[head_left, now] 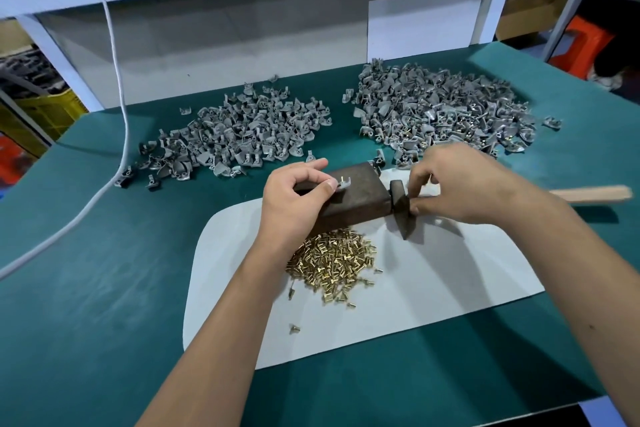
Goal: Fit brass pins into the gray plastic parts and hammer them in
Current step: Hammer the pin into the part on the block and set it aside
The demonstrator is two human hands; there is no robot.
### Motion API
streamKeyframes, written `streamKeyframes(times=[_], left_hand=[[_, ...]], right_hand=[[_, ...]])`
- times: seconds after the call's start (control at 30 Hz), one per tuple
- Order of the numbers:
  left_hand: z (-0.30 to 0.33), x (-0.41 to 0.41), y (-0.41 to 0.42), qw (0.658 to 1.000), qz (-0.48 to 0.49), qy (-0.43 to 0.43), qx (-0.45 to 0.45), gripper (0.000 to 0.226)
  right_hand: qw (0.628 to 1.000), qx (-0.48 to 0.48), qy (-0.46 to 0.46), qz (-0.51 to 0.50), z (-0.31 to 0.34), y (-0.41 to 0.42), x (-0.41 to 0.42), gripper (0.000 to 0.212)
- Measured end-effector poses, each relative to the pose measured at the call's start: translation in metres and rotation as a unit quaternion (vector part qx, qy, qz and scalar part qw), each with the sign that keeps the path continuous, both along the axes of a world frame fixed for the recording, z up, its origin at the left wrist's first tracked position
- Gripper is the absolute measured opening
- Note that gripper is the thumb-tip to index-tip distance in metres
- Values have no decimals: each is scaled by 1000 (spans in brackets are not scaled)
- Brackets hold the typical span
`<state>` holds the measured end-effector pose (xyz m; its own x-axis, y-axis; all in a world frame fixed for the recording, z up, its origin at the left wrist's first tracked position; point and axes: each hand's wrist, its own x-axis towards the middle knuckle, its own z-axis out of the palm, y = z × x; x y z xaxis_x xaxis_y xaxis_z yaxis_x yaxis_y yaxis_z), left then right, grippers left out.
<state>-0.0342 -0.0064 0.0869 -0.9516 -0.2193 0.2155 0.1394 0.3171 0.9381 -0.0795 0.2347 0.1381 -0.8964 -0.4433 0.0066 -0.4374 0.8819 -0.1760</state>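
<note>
1. Two heaps of gray plastic parts on the green worktop [104, 288]: left heap [239, 135], right heap [440, 114], well apart.
2. Left hand [298, 198] pinches one gray plastic part [343, 184] against the top of a dark metal block [356, 198].
3. Right hand [464, 184], fingers curled, grips the hammer [401, 208] near its head; wooden handle sticks out to the right.
4. Brass pins [332, 260] piled on white sheet [433, 281], just in front of the block.

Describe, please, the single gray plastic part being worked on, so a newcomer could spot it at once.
Start at the white sheet on the green table, then the dark block at its far edge. The gray part sits atop it, pinched by the left hand, alone, away from both piles.
</note>
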Motion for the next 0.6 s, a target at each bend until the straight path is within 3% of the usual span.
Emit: streamKeyframes(times=[0.17, 0.27, 0.37, 0.6], left_hand=[[1, -1, -1, 1000, -1, 16, 10, 15], [1, -2, 0, 1000, -4, 24, 9, 13], [0, -3, -2, 999, -4, 37, 10, 5], [-5, -10, -20, 985, 141, 86, 40, 20]], right_hand=[[989, -121, 69, 43, 4, -33, 3, 21], [981, -135, 69, 122, 1, -59, 9, 31], [975, -131, 97, 153, 0, -69, 3, 21], [989, -124, 80, -5, 9, -46, -35, 17]])
